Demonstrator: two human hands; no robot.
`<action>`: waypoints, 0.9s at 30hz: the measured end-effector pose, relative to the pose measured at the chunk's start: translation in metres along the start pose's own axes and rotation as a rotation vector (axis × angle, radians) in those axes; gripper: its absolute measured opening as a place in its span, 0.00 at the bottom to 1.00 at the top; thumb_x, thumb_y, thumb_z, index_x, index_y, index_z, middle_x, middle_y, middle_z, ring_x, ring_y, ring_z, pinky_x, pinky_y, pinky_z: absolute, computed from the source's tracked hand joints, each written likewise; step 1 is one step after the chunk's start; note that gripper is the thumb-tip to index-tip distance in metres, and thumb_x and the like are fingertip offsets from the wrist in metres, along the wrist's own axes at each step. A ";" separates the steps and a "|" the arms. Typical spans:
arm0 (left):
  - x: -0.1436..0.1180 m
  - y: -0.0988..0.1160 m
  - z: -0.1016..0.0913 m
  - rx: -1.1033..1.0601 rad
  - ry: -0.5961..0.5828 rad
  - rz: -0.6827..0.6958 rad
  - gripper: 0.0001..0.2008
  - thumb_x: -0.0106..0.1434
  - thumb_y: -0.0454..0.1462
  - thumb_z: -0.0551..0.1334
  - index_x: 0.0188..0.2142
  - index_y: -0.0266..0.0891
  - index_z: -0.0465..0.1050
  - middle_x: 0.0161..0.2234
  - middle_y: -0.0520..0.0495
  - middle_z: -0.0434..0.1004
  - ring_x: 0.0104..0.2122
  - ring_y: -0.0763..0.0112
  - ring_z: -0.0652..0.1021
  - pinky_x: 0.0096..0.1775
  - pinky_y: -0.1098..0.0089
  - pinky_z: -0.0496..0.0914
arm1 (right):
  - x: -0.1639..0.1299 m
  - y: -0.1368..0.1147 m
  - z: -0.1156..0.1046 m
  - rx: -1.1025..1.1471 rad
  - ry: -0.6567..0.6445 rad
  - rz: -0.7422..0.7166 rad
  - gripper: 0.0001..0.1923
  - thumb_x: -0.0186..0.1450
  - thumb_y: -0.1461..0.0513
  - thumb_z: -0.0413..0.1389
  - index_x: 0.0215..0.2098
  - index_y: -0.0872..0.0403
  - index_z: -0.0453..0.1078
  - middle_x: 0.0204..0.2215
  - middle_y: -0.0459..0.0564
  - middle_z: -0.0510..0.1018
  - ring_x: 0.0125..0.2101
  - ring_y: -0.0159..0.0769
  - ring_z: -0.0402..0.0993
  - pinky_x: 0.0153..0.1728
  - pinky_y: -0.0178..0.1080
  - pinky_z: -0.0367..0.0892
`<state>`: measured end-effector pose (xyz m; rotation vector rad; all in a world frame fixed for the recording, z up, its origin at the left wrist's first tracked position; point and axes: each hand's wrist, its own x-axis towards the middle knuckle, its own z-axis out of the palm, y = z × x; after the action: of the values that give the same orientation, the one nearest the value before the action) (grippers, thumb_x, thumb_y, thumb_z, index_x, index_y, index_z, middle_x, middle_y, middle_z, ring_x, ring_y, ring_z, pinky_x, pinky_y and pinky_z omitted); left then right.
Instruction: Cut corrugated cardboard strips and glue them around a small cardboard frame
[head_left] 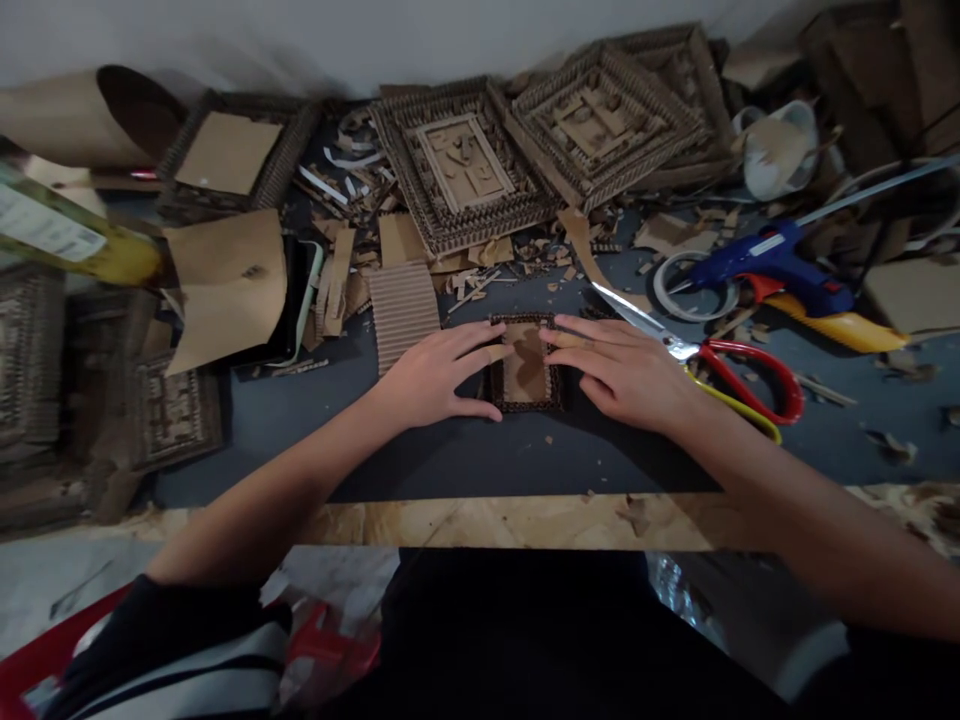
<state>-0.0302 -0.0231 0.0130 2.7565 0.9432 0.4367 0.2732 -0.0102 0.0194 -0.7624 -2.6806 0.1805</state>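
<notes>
A small cardboard frame (525,385) with a dark corrugated border lies flat on the dark mat (465,450) in the middle. My left hand (435,375) rests on its left edge, fingers spread, fingertips pressing on the brown panel inside. My right hand (626,370) lies over its right edge, fingers also extended onto the panel. Neither hand grips anything. Just right of my right hand lie red-handled scissors (739,375).
Behind are larger corrugated cardboard frames (461,170) (607,115), a corrugated strip (405,310), loose cardboard sheets (225,285) and scraps. A blue glue gun (772,260) and tape roll (694,285) sit at right. The wooden table edge (525,520) runs in front.
</notes>
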 end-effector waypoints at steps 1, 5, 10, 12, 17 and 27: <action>0.000 0.000 0.000 -0.004 0.002 0.002 0.40 0.64 0.62 0.63 0.64 0.36 0.69 0.65 0.29 0.71 0.65 0.47 0.73 0.62 0.50 0.72 | 0.000 0.000 0.000 0.010 -0.014 0.002 0.25 0.67 0.70 0.50 0.58 0.48 0.75 0.64 0.47 0.74 0.66 0.42 0.68 0.60 0.51 0.71; 0.001 0.001 -0.002 -0.017 -0.024 -0.034 0.41 0.63 0.63 0.63 0.64 0.38 0.70 0.65 0.30 0.71 0.65 0.46 0.73 0.63 0.49 0.71 | 0.000 0.001 -0.002 0.002 -0.057 0.004 0.25 0.67 0.70 0.51 0.59 0.49 0.75 0.67 0.49 0.70 0.68 0.45 0.66 0.61 0.53 0.70; 0.004 0.001 -0.005 -0.016 -0.032 -0.050 0.41 0.62 0.65 0.62 0.62 0.38 0.73 0.64 0.31 0.73 0.64 0.47 0.74 0.62 0.51 0.71 | 0.001 0.001 -0.006 -0.020 -0.053 -0.049 0.18 0.72 0.65 0.50 0.56 0.52 0.75 0.68 0.52 0.68 0.68 0.47 0.65 0.60 0.52 0.70; 0.004 0.000 -0.006 -0.011 -0.016 -0.041 0.41 0.62 0.65 0.62 0.62 0.37 0.73 0.64 0.31 0.73 0.64 0.47 0.74 0.62 0.52 0.71 | 0.001 0.001 -0.006 -0.010 -0.038 -0.033 0.19 0.73 0.62 0.50 0.59 0.54 0.73 0.69 0.54 0.67 0.68 0.49 0.64 0.61 0.54 0.69; 0.003 -0.002 -0.004 -0.059 -0.023 -0.052 0.41 0.62 0.63 0.64 0.63 0.38 0.71 0.66 0.31 0.70 0.66 0.47 0.72 0.65 0.49 0.69 | 0.006 0.001 -0.006 -0.074 0.024 0.213 0.29 0.73 0.59 0.51 0.71 0.44 0.59 0.73 0.54 0.58 0.71 0.58 0.58 0.68 0.74 0.48; 0.007 -0.003 -0.003 -0.120 -0.051 -0.051 0.38 0.62 0.57 0.70 0.63 0.39 0.71 0.67 0.32 0.68 0.67 0.49 0.71 0.67 0.48 0.67 | 0.018 0.010 -0.021 -0.041 0.000 0.142 0.20 0.70 0.62 0.55 0.58 0.40 0.74 0.76 0.43 0.45 0.73 0.63 0.50 0.68 0.79 0.30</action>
<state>-0.0276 -0.0160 0.0165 2.6172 0.9408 0.3991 0.2711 0.0086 0.0419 -0.9658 -2.6384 0.1604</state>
